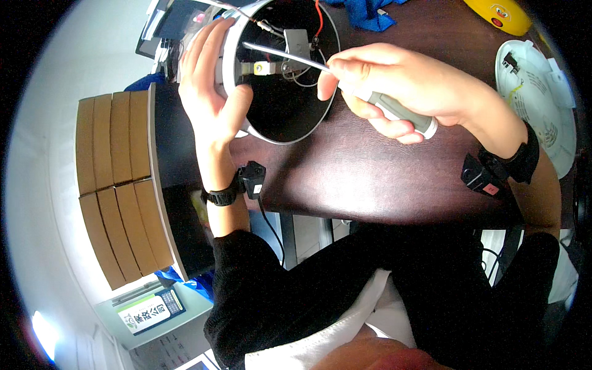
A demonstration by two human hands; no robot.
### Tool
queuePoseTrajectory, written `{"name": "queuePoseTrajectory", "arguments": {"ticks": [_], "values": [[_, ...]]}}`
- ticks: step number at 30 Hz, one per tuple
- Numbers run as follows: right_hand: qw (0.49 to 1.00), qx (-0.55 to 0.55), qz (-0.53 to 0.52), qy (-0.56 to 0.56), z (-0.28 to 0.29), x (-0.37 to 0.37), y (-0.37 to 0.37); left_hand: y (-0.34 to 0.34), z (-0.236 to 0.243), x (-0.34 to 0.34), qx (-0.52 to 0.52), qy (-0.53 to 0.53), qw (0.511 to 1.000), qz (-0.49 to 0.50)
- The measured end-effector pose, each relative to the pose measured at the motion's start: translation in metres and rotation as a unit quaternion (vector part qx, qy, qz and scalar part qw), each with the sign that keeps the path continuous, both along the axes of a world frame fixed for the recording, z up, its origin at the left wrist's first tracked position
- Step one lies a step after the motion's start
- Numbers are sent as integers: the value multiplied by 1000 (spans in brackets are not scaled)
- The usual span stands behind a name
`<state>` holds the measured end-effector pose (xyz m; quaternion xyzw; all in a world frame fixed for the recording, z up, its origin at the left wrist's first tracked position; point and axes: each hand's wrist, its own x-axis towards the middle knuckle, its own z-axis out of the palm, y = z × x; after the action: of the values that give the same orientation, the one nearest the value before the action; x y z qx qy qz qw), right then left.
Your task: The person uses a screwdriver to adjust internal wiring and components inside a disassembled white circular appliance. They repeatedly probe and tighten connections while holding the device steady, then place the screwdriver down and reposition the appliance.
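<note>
The left hand [206, 83] lies along the outer left side of a white-rimmed cylindrical housing with a dark interior [283, 114], fingers extended toward the upper edge of view, thumb bent over the near rim; it steadies the housing. The housing lies on the dark brown, wood-grain table [345, 179], its opening turned toward the wearer.

The right hand [385, 86] is wrapped around the grey-and-white handle of a long-shafted metal screwdriver [402, 115]. Its forearm enters from the right and the wrist is bent. The shaft points left and slightly upward across the opening; its tip is near the left rim. Contact at the tip cannot be determined.

Labels: the black left wrist module [252, 180] carries a small white sticker, the black right wrist module [480, 176] a reddish one. The white oval plastic cover [539, 117] at right bears fine printed lines, too small to read. A white-and-green rectangular sign [152, 312], lower left, shows large dark characters, turned sideways.
</note>
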<state>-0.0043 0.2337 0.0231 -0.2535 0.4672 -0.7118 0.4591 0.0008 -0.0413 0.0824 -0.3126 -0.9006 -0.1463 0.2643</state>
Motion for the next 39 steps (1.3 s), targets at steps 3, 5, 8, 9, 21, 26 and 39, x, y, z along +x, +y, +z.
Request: {"name": "queuePoseTrajectory", "arguments": {"ticks": [3,5,8,9,21,26,39], "values": [[998,-28,19,-55,-5,-3,-1,0,0,2,-2,1,1000,-1],[992,-43,35,-112,-6,-4,-2,-1,-1,0,-9,10,1000,0],[973,-88,69,-200,-8,-6,0,2,-1,-2,-10,21,1000,-9],[967,-93,76,-225,-8,-5,-1,2,-1,-1,-11,21,1000,-2],[999,23,-32,0,0,-1,9,4,-2,-2,-13,30,999,14],[843,187,-177,472,6,0,39,1,-4,0,-3,33,999,16],[753,155,-334,545,9,15,28,2,-5,-2,27,11,999,14]]}}
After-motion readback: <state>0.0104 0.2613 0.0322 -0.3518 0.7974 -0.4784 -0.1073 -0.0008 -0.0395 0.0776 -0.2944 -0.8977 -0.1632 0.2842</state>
